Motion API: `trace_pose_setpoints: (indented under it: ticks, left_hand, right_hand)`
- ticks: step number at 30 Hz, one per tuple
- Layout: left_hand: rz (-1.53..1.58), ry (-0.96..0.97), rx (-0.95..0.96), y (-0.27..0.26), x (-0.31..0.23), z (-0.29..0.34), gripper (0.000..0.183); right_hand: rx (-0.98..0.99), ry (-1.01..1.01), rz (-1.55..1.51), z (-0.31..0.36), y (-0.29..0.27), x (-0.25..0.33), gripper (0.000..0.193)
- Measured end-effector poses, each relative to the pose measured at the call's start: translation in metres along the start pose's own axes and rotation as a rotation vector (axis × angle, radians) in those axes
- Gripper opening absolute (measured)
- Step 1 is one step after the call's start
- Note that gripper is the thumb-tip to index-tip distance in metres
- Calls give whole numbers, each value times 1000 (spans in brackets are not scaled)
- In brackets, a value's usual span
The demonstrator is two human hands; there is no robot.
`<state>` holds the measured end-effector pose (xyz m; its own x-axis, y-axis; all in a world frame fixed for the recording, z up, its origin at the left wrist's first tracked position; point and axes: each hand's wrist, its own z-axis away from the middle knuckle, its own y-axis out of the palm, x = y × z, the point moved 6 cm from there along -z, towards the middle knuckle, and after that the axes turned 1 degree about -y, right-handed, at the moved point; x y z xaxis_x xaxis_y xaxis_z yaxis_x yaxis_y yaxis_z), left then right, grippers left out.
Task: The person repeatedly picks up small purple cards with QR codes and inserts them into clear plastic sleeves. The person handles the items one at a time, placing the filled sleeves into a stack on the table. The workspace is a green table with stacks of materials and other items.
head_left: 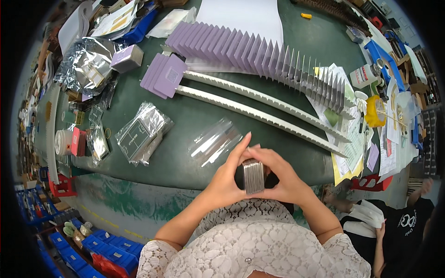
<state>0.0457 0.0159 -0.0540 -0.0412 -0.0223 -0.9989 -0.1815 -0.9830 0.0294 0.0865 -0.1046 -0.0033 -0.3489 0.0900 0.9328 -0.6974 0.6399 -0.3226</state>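
Note:
Just off the table's front edge, my left hand and my right hand close around a squared stack of thin plates or cards, edges facing up. Fingertips of both hands meet at the far end of the stack, and the thumbs press its near end. Beyond my left hand lies a flat clear plastic sleeve on the green table. Farther off, a few purple cards stand at the left end of a white notched rack. Behind them a long row of purple cards leans in another rack.
On the left lie a pile of packets in clear bags, a purple-topped card stack and a silvery plastic bag. Papers, a yellow tape roll and a white bottle are at right. Another person is at lower right.

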Motion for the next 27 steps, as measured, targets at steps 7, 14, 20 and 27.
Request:
trace_pose_setpoints:
  ticks: [7, 14, 20, 27]
  left_hand:
    - [-103, 62, -12, -1, -8, 0, 114]
    - [-154, 95, -40, 0, -14, 0, 103]
    - [-166, 74, 2, 1, -16, -3, 101]
    - [-178, 72, -118, -11, -27, 2, 93]
  right_hand:
    - [-30, -135, 58, 8, 0, -6, 57]
    - [-48, -226, 97, 10, -1, -6, 52]
    - [-77, -207, 110, 18, -3, -9, 52]
    - [-166, -139, -28, 12, -10, -5, 69]
